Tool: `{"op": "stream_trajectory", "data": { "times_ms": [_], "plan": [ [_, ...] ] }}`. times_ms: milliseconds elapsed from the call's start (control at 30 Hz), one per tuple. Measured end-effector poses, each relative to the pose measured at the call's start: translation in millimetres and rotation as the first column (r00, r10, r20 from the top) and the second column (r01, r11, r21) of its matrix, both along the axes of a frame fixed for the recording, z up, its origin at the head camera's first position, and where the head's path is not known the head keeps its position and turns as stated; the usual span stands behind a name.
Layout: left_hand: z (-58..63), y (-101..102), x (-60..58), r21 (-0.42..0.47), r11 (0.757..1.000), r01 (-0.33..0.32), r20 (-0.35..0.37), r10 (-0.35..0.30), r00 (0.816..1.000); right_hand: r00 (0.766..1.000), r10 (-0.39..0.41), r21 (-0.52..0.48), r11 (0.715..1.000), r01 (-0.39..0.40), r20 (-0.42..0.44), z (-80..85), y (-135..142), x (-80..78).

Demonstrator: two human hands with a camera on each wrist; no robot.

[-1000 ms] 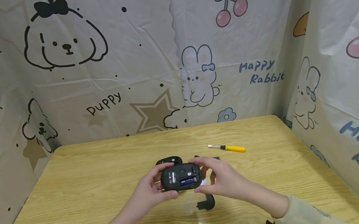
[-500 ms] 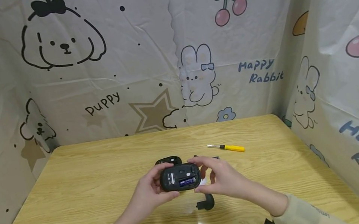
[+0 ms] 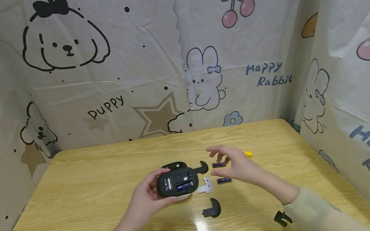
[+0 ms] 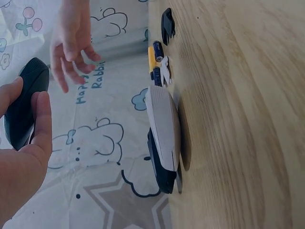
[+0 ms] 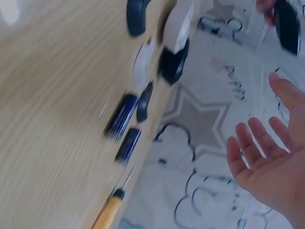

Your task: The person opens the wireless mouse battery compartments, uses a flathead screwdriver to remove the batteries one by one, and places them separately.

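Note:
My left hand point(image 3: 143, 199) holds a black computer mouse point(image 3: 173, 185) by its left end, above the table, underside towards me. Its battery compartment is uncovered, with a dark blue battery point(image 3: 185, 186) inside. My right hand point(image 3: 238, 165) is off the mouse, its fingers loosely bent with nothing between them. In the head view it overlaps two dark blue batteries point(image 3: 224, 180) on the table; in the right wrist view it is raised above the tabletop. Left of those batteries lie a white battery cover point(image 3: 205, 186) and two black covers point(image 3: 213, 208), one in front and one behind.
Behind the held mouse, a second black mouse point(image 3: 174, 166) and a white mouse point(image 4: 163, 124) rest on the wooden table point(image 3: 107, 164). A yellow-handled screwdriver point(image 5: 110, 207) lies beyond the batteries, partly hidden by my right hand in the head view. Printed cloth point(image 3: 149, 57) surrounds the table.
My right hand has let go of the mouse and moved right. The left hand has shifted slightly left with the mouse, and the covers and batteries behind show more.

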State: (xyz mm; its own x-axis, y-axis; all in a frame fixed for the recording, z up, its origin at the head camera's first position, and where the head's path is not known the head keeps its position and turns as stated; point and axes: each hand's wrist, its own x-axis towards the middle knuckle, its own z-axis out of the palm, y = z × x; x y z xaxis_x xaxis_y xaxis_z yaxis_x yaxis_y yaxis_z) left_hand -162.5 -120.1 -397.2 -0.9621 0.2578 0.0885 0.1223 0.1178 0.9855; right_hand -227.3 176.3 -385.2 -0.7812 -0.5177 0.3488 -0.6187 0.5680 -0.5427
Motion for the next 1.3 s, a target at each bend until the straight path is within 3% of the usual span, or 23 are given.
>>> {"op": "stream_trajectory", "data": {
  "times_ms": [267,500,800,1300],
  "plan": [
    [-1.5,-5,0.9,0.012,1.000,0.000,0.008,0.000,1.000,0.992,-0.121,0.061,0.991,0.120,0.021,-10.5,28,-34.6],
    [-2.2,-6,0.2,0.013,1.000,-0.001,0.016,0.001,1.000,0.982,-0.178,0.057,0.983,0.175,0.059,-27.6,51,-58.5],
    [-1.5,-6,-1.1,0.010,1.000,0.009,0.013,-0.009,1.000,0.961,-0.252,0.112,0.964,0.239,0.114,-50.5,74,-77.7],
    [-2.3,-4,-2.6,0.020,0.999,0.035,0.043,-0.036,0.998,0.955,-0.275,0.276,0.932,0.236,0.112,-73.6,90,-98.2]
  ]
}}
